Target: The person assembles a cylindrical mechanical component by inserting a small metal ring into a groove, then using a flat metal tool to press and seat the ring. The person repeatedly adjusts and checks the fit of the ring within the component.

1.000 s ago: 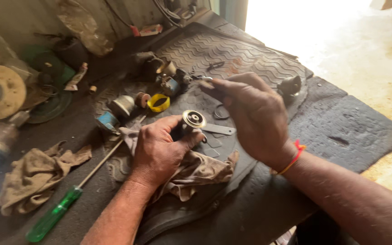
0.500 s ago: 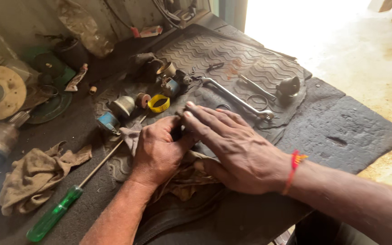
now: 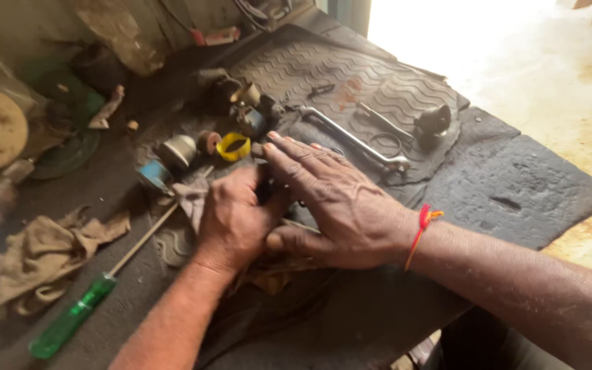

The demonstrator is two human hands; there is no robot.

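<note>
The small round metal part seen a second ago, a dark disc with a pale centre, is now almost wholly hidden: it sits under the two hands, at the middle of the desk (image 3: 351, 329), on a dirty brown rag (image 3: 268, 277) that pokes out below the wrists.

The left hand (image 3: 234, 219) is curled into a loose fist around that spot, knuckles up. The right hand (image 3: 337, 202) lies flat across it, fingers spread and pointing toward the yellow ring (image 3: 233, 146), thumb tucked under near the rag.

A second ago the right hand was raised, pinching something thin above the part, which was in plain view at the left fingertips. Half a second ago it had come down over the left hand; now it lies a little flatter.

Whether the left hand actually grips the part cannot be told. A green-handled screwdriver (image 3: 70, 322) lies to the left, a chrome spanner (image 3: 354, 140) beyond the fingers on the ribbed rubber mat (image 3: 378, 89).
</note>
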